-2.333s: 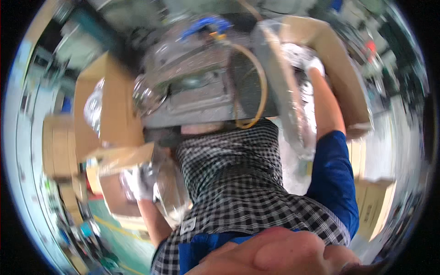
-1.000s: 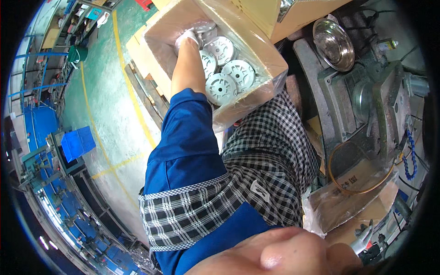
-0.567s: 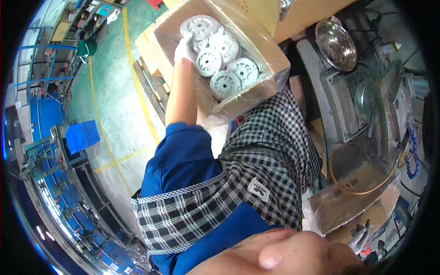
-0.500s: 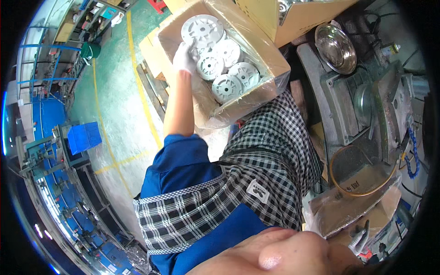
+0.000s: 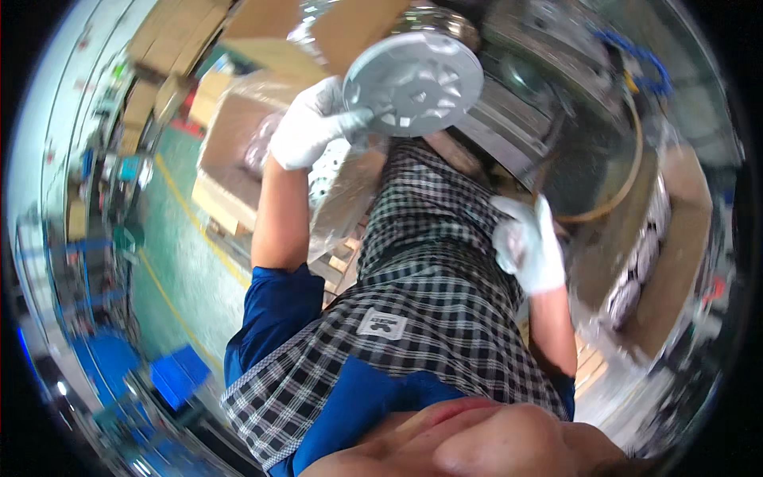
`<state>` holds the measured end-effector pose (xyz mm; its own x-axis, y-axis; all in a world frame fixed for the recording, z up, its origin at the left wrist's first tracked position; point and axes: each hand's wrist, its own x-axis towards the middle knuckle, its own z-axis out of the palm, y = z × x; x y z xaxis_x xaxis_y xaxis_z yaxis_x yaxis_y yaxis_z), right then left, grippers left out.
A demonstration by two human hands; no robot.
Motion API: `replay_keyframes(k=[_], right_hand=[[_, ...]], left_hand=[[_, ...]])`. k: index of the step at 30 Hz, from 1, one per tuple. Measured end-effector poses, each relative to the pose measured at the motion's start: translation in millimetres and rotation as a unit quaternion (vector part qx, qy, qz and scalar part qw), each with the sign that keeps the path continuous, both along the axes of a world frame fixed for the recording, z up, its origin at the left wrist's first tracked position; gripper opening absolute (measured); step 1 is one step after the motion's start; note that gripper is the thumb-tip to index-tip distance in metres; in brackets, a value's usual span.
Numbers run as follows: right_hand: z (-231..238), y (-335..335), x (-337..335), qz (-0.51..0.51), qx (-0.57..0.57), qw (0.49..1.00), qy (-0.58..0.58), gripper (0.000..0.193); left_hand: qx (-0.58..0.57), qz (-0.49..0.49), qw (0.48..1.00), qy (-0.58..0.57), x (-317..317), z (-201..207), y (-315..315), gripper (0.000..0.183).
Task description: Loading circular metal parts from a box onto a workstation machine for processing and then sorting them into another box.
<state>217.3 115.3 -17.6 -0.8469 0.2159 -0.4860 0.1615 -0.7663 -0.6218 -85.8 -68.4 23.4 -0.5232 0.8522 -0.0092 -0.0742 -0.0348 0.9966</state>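
My left hand, in a white glove, grips the rim of a grey metal disc. The disc is held up at a tilt; its face has raised, petal-like pockets and a small hole in the middle. Behind that hand, a plastic-lined cardboard box holds more metal discs, partly hidden by my arm. My right hand, gloved too, is in front of the apron's right side. Its fingers are partly curled, apart and somewhat blurred, and I see nothing clearly held in it.
To the right stands another lined cardboard box with a row of shiny parts. A brown hoop is beside it, before a dark machine. A shiny metal bowl shows behind the disc. A blue bin is at lower left.
My left hand has lifted a disc out of the box and brought it rightward. My right hand has come into view from the right. The whole view has swung right.
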Motion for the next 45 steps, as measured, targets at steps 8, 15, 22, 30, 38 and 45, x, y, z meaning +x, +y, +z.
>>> replay_keyframes(k=[8,15,22,30,38,45], right_hand=[[-15,-9,-20,-0.175,-0.096,0.98,0.007,0.048],[-49,0,-14,-0.212,0.085,0.971,0.072,0.028],[-43,-2,-34,-0.185,0.178,0.963,0.086,0.031],[-12,19,-44,-0.255,0.188,0.947,0.047,0.027],[-14,19,-42,-0.184,0.249,0.946,0.092,0.034],[-95,3,29,-0.046,0.319,0.938,-0.126,0.033]], left_hand=[[0.081,-0.344,0.901,0.253,51,-12,74,0.042],[-0.071,-0.03,0.997,0.001,89,-48,88,0.086],[0.013,0.043,0.999,-0.011,115,-36,134,0.067],[0.012,-0.021,0.984,0.179,72,-48,150,0.076],[-0.068,0.06,0.964,0.248,50,-24,175,0.064],[-0.089,0.082,0.966,0.23,-35,28,278,0.056]])
